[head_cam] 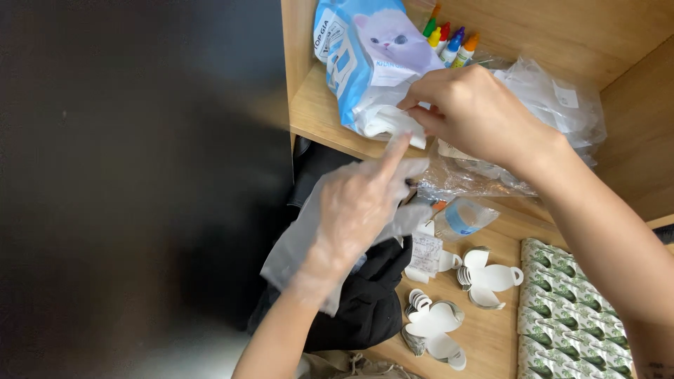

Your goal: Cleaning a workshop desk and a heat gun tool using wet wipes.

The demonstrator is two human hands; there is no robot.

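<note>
Soft blue-and-white plastic tissue pack (pixel 365 63) sits on the wooden shelf (pixel 316 116), light and crinkly. Bare right hand (pixel 474 112) pinches a white tissue (pixel 390 123) at its opening; it looks flimsy and likely to tear. Left hand (pixel 358 203), in a loose clear plastic glove, holds nothing, forefinger extended toward the tissue.

At the wooden shelf's (pixel 319 116) front edge, the bare right hand (pixel 470 112) pinches white tissue (pixel 386 123) from a blue soft plastic pack (pixel 365 60); the left hand (pixel 361 203), in a clear plastic glove, points at it.

Blurred dark surface (pixel 140 175), paint bottles (pixel 449 38) half-hidden
</note>
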